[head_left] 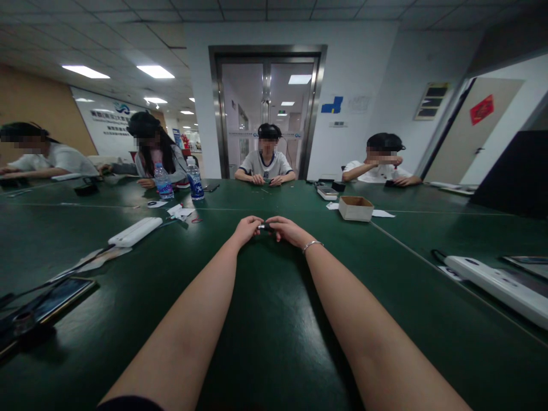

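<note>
Both of my arms reach forward over the dark green table. A small black and silver object is held between my two hands, too small to name for certain. My left hand pinches its silver end with thumb and fingers. At the dark end, my right hand has its fingers closed, and a silver bracelet circles that wrist. The fingers cover part of the object. It is held low over the table; whether it touches the surface I cannot tell.
A white power strip and a phone lie to the left. Two bottles stand beyond paper scraps. An open small box sits right of my hands; another white strip is farther right. Several people sit opposite.
</note>
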{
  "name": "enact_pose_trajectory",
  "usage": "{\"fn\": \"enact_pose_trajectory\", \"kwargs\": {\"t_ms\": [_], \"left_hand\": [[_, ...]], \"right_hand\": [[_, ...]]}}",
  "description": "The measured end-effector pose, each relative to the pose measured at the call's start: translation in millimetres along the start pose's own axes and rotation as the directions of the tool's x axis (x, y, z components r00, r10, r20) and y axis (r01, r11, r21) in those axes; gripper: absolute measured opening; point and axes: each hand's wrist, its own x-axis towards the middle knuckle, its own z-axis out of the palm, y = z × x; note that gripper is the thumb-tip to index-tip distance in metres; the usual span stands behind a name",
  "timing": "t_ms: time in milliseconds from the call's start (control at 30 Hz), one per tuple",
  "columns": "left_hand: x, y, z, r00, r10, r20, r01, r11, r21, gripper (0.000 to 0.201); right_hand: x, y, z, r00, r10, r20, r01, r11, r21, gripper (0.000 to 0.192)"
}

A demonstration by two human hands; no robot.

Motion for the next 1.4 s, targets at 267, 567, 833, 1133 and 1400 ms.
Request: {"fn": "enact_pose_trajectory", "kwargs": {"t_ms": [267,567,833,1133,1400], "left_hand": [[-2,2,-0.3,1.0,0.011,0.008,-0.011,1.0,0.021,0.017],[-1,-2,2.5,0.998,0.041,0.041,-0.042,0.999,0.024,0.029],[-3,0,3.3,0.999,0.033,0.038,-0.034,0.999,0.038,0.019],[-1,-6,3.3,0.998,0.06,-0.008,-0.059,0.994,0.093,0.033],[-1,-10,2.1,0.987,0.155,-0.05,-0.14,0.965,0.223,0.035]], "right_hand": [[0,0,1,0.999,0.039,-0.01,-0.039,0.999,0.031,0.014],[-3,1,-2,1.0,0.03,-0.006,-0.029,0.994,0.108,0.016],[5,8,-2,0.998,0.05,-0.034,-0.049,0.998,0.032,0.016],[4,7,3,0.999,-0.005,-0.032,0.0,0.991,-0.132,0.02],[10,8,9,0.99,-0.053,-0.133,-0.003,0.919,-0.395,0.022]]}}
